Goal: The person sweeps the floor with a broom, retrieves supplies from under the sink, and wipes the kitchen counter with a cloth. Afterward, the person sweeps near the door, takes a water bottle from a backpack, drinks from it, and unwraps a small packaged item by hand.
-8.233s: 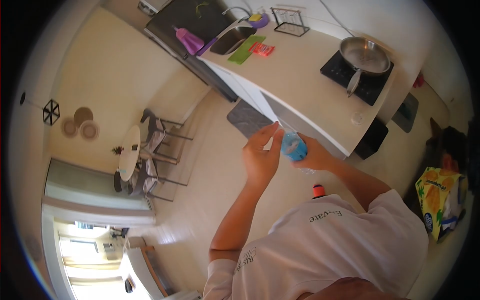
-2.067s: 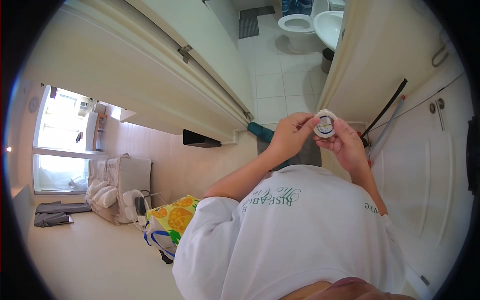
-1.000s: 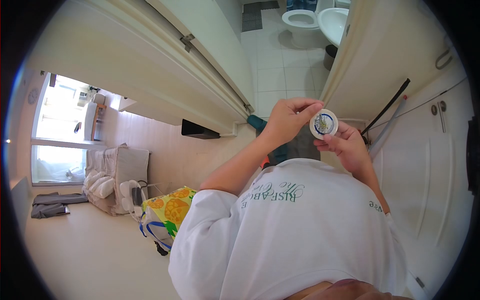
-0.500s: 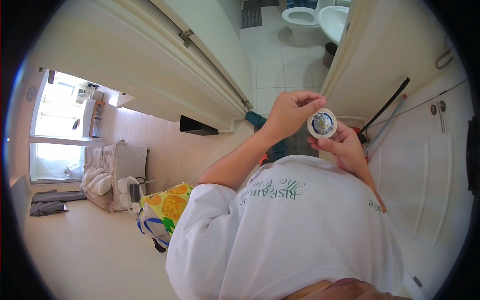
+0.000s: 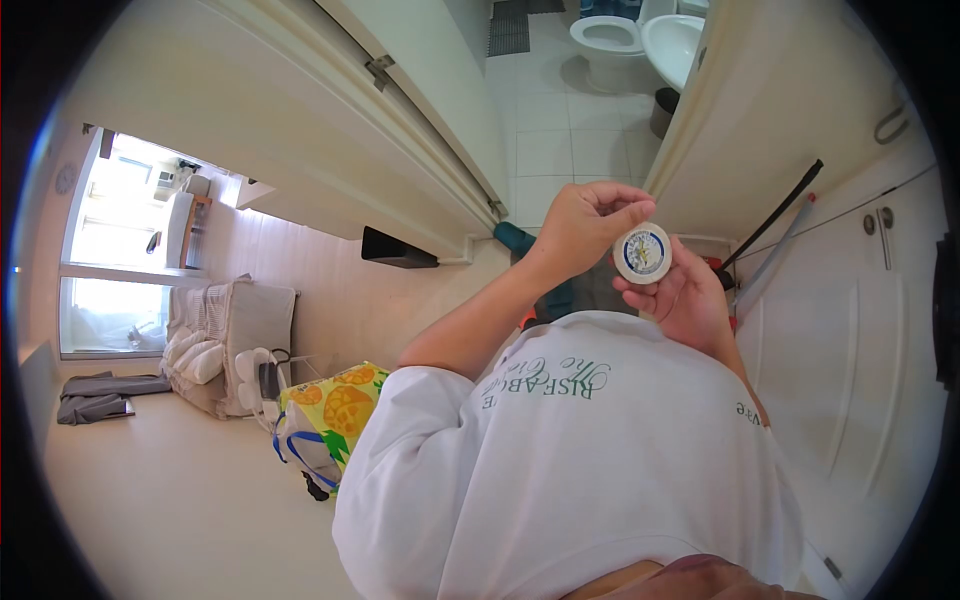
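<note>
A small round white disc (image 5: 642,253), like a roll of tape, has a blue-ringed label facing me. It is tilted up above my chest. My right hand (image 5: 690,295) supports it from the right and below, with fingers partly behind it. My left hand (image 5: 590,230) is at its upper left, thumb and forefinger pinched together just above the rim. Whatever is between those fingertips is too small to make out.
Beyond my hands a doorway opens on a toilet (image 5: 610,38), a sink (image 5: 675,48) and a dark bin (image 5: 663,110). A yellow patterned bag (image 5: 335,410) is at left. Long-handled tools (image 5: 770,220) lean by the white cabinet (image 5: 840,350). A black bin (image 5: 398,250) stands by the wall.
Earlier, my hands held a clear and blue item near a kitchen counter. Since then the surroundings changed to this doorway. Lately my left fingers moved from the disc's face to above its rim.
</note>
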Available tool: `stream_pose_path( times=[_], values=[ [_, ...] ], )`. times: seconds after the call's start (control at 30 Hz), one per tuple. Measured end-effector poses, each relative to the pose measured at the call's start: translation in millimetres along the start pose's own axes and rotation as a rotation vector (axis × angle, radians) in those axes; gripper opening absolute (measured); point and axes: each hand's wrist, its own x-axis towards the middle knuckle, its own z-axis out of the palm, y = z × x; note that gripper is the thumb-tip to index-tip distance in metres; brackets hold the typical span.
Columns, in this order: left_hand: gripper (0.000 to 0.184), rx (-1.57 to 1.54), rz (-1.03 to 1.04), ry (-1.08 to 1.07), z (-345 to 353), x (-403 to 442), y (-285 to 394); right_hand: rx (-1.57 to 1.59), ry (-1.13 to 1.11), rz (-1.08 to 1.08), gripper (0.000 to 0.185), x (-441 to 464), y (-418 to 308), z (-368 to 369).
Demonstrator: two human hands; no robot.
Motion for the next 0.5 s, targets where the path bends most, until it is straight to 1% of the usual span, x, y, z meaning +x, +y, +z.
stream_pose_path(
  times=[0.1,0.2,0.3,0.4,0.5],
  values=[
    [0.023,0.018,-0.091,-0.015,3,-4,10,0.143,-0.085,0.047,0.049,2,2,-4],
    [0.016,0.000,-0.055,0.041,4,-7,11,0.181,-0.118,0.050,0.050,2,3,-4],
    [0.015,0.474,0.421,0.158,-1,-14,2,0.114,-0.057,-0.029,0.051,1,3,-5],
    [0.018,0.680,0.548,0.110,0,-25,5,0.112,0.028,-0.118,0.050,0,1,1],
    [0.016,0.737,0.615,0.171,4,-27,0,0.096,-0.005,-0.139,0.049,1,-2,0]
  ],
)
